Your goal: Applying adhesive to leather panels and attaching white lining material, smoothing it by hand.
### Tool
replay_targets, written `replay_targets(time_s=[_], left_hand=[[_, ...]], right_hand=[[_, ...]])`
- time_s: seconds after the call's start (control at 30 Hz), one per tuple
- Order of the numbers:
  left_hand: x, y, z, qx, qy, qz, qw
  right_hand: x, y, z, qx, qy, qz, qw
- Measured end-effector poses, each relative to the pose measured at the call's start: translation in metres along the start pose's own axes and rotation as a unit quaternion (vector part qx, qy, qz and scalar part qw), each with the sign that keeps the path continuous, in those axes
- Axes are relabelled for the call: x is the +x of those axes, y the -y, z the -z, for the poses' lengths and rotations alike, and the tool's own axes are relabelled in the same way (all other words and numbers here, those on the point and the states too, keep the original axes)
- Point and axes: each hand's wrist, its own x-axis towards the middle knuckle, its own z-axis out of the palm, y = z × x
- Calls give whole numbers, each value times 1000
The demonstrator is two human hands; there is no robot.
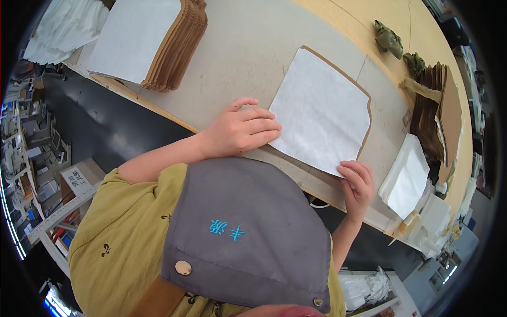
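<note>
A white sheet (322, 105) with a brown layer showing along its upper and right edges lies at a slant on the worktable in front of me. My left hand (244, 127) rests at its left edge, palm down, with the fingers lying loosely on the edge and the table. My right hand (356, 185) grips the sheet's lower right corner, thumb tucked under the edge and fingers on top.
The worktable (237, 53) carries a stack of brown-edged white pieces (137, 39), crumpled white material (63, 29), dark green bundles (388, 39), a stack of brown pieces (425, 116) and folded white sheets (404, 174). A cardboard box (79, 179) stands at lower left.
</note>
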Motion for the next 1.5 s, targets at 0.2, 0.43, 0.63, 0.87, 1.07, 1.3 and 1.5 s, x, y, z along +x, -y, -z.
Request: replay_targets(time_s=[0.2, 0.43, 0.63, 0.87, 1.07, 1.3, 1.5], left_hand=[[-2, 1, 9, -33, 32, 20, 999], [-4, 11, 18, -40, 40, 36, 998], [-5, 13, 19, -38, 57, -2, 998], [-4, 13, 20, -18, 87, -3, 996], [-5, 9, 27, -5, 102, -10, 995], [-7, 11, 29, 4, 93, -15, 996], [6, 9, 28, -38, 75, -19, 996]], right_hand=[[-8, -7, -5, -32, 1, -6, 999], [-13, -10, -9, -24, -37, -3, 999], [-16, -12, -7, -42, -36, 7, 998], [-18, -12, -11, -67, -44, 0, 997], [-18, -11, -11, -69, -40, 27, 996], [-19, -14, -8, -83, -19, 23, 996], [-21, -13, -6, -107, -38, 32, 993]])
